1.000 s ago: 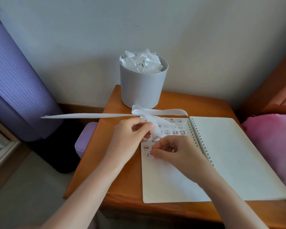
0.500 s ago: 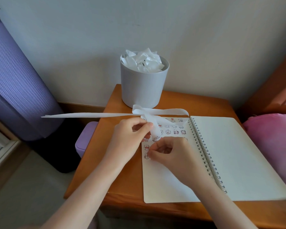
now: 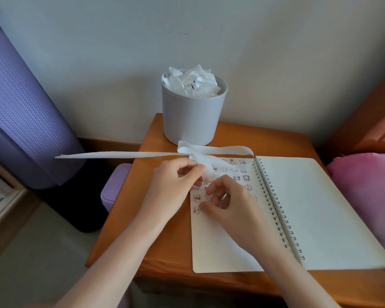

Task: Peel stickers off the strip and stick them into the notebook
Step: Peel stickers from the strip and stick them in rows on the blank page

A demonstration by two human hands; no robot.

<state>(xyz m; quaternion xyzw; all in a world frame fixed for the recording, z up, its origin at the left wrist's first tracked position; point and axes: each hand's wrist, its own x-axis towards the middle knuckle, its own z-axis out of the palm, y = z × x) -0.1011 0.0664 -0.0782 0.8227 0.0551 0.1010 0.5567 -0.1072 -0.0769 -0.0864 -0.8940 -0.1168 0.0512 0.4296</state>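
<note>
An open spiral notebook (image 3: pixel 320 207) lies on the wooden table (image 3: pixel 160 241). Several small cartoon stickers (image 3: pixel 236 176) fill the top of its left page, the lowest one (image 3: pixel 197 210) at the page's left edge. A long white strip (image 3: pixel 129 154) loops above the page and sticks out far to the left. My left hand (image 3: pixel 171 192) pinches the strip between thumb and fingers over the page's upper left corner. My right hand (image 3: pixel 233 210) hovers over the left page with loosely curled fingers. Its index tip is near the strip's hanging end, and its thumb is beside the lowest sticker.
A grey bin (image 3: pixel 191 116) stuffed with crumpled white backing paper stands at the table's far edge against the wall. A rolled purple mat (image 3: pixel 20 107) leans at the left, a small purple box (image 3: pixel 115 187) sits beside the table, and a pink cushion (image 3: pixel 369 196) lies right.
My right hand has lifted off the page's left edge and moved slightly up toward the strip's end, uncovering the lowest sticker. The left hand keeps its hold on the strip.
</note>
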